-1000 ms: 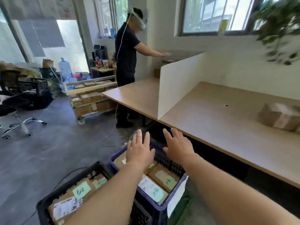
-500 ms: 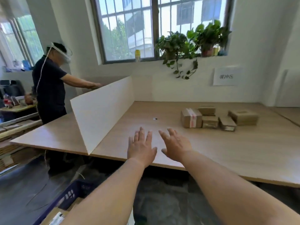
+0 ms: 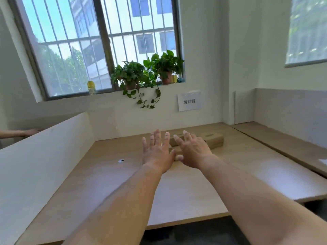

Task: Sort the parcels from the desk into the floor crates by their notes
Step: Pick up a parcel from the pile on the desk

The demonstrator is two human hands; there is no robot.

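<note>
Both arms stretch out over the wooden desk (image 3: 109,188). My left hand (image 3: 156,152) and my right hand (image 3: 192,151) are side by side with fingers spread and straight, holding nothing. Behind them, near the back wall, lies a cluster of brown cardboard parcels (image 3: 215,141), mostly hidden by the hands. I cannot tell whether the fingers touch the parcels. The floor crates are out of view.
A white divider board (image 3: 40,156) stands along the desk's left side; another person's hand (image 3: 30,132) shows beyond it. A second desk (image 3: 283,140) joins at the right. Potted plants (image 3: 145,75), a yellow bottle (image 3: 91,87) and a paper sign (image 3: 189,102) are at the back wall.
The view has swung up from the floor crates to the desk. Both open hands have moved forward over the desk toward the parcels.
</note>
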